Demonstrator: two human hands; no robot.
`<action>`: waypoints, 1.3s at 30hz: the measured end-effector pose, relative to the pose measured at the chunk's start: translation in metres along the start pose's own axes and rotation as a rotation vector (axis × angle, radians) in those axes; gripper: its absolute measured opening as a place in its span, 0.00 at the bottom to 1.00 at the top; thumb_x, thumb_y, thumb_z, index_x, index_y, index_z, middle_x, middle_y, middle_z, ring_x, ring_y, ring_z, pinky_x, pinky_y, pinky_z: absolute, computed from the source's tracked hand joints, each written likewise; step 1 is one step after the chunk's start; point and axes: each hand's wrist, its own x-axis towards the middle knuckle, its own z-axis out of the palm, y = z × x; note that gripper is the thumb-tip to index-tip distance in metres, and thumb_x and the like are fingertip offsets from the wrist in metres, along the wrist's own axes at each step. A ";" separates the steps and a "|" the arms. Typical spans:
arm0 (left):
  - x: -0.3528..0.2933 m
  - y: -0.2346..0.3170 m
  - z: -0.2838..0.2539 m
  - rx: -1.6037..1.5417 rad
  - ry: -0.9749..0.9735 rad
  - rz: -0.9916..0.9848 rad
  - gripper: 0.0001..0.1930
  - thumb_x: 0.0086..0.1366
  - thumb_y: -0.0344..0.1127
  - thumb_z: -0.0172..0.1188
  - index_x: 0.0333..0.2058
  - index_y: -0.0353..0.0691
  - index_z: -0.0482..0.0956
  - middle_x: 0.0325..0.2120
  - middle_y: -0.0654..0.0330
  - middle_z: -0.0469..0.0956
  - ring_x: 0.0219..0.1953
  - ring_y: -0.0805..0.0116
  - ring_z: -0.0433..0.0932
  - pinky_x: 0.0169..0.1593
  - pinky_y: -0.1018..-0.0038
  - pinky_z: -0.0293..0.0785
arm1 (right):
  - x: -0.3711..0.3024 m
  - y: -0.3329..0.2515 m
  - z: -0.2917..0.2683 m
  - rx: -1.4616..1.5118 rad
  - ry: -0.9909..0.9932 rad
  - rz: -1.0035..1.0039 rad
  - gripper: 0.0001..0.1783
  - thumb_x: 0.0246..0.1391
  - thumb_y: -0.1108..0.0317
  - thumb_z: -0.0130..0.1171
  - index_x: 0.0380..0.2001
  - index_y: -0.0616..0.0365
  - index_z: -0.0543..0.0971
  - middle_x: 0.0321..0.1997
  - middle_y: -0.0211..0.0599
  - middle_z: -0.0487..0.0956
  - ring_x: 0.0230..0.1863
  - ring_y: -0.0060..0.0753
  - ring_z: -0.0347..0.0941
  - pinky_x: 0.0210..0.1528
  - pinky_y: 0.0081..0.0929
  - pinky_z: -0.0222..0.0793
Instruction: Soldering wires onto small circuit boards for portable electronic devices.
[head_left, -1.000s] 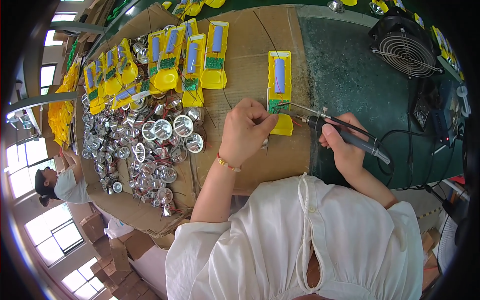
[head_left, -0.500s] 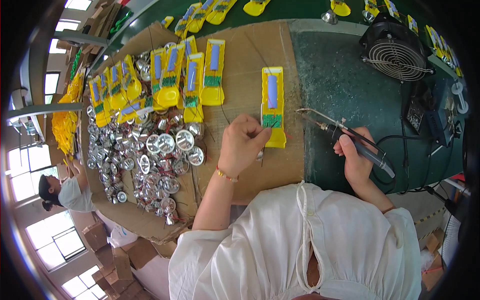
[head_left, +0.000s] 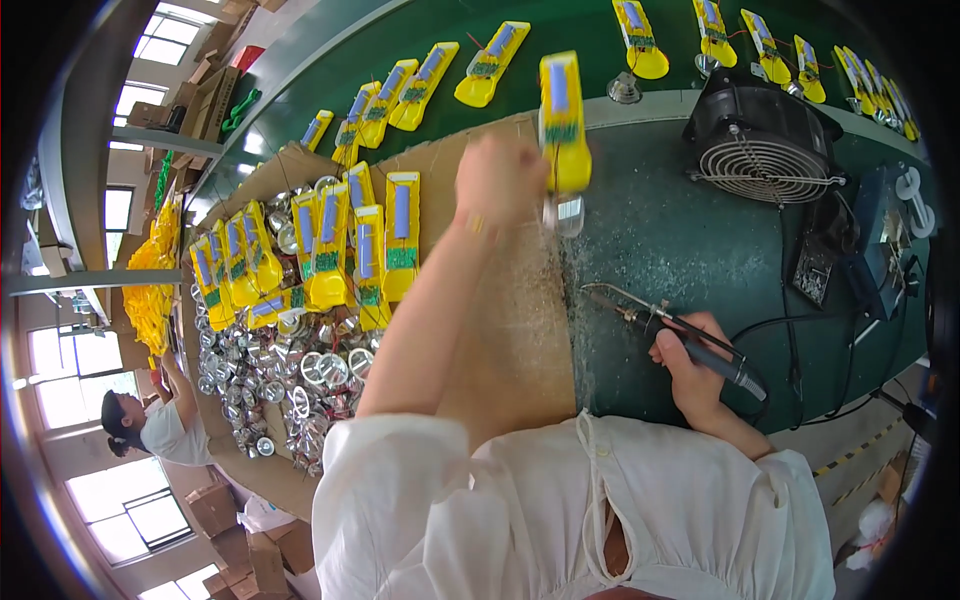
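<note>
My left hand [head_left: 497,182] is stretched forward and holds a yellow plastic part [head_left: 564,120] with a blue cell and green board, lifted above the cardboard sheet [head_left: 520,330]; hand and part are motion-blurred. A small shiny reflector [head_left: 566,214] hangs just below the part. My right hand [head_left: 697,366] grips a soldering iron [head_left: 668,331] low over the green table, its tip pointing left, away from the part.
Several more yellow parts [head_left: 330,245] lie on the cardboard at left beside a heap of silver reflectors [head_left: 290,385]. Others line the table's far side [head_left: 487,62]. A black fan [head_left: 760,135] stands at right, with cables nearby. Another person [head_left: 150,425] works at far left.
My left hand has lifted the yellow part off the cardboard and carried it forward. My right hand has drawn the soldering iron back from the part.
</note>
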 end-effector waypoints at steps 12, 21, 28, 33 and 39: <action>0.058 -0.039 -0.011 0.191 0.213 0.230 0.17 0.49 0.40 0.60 0.40 0.48 0.74 0.46 0.51 0.67 0.45 0.52 0.71 0.48 0.66 0.68 | -0.002 0.001 0.000 -0.011 0.003 0.017 0.08 0.48 0.73 0.59 0.30 0.64 0.71 0.22 0.36 0.76 0.23 0.20 0.72 0.27 0.18 0.69; -0.196 -0.020 0.005 0.123 0.188 0.175 0.21 0.47 0.43 0.65 0.39 0.44 0.72 0.46 0.50 0.64 0.39 0.55 0.71 0.38 0.65 0.72 | 0.005 0.002 0.006 -0.058 0.030 -0.073 0.08 0.52 0.71 0.56 0.32 0.65 0.71 0.21 0.35 0.74 0.21 0.19 0.69 0.24 0.14 0.65; -0.240 -0.078 -0.051 0.311 0.614 0.110 0.12 0.44 0.29 0.62 0.30 0.40 0.73 0.33 0.57 0.71 0.35 0.58 0.71 0.38 0.67 0.67 | -0.007 0.003 0.005 -0.121 0.058 -0.115 0.09 0.52 0.70 0.56 0.32 0.65 0.72 0.21 0.34 0.74 0.21 0.19 0.68 0.24 0.14 0.64; -0.262 -0.088 -0.074 0.377 0.473 -0.034 0.12 0.44 0.28 0.63 0.32 0.41 0.78 0.32 0.59 0.70 0.37 0.59 0.69 0.43 0.67 0.64 | -0.017 -0.004 0.007 -0.106 0.038 -0.155 0.09 0.52 0.70 0.56 0.33 0.65 0.72 0.21 0.34 0.74 0.21 0.18 0.68 0.24 0.14 0.64; -0.258 -0.099 -0.050 0.188 0.599 0.013 0.05 0.50 0.28 0.61 0.28 0.39 0.78 0.34 0.60 0.74 0.39 0.59 0.70 0.45 0.67 0.64 | -0.028 -0.011 0.009 -0.136 0.000 -0.181 0.09 0.51 0.68 0.55 0.33 0.63 0.72 0.20 0.33 0.73 0.21 0.19 0.67 0.23 0.13 0.61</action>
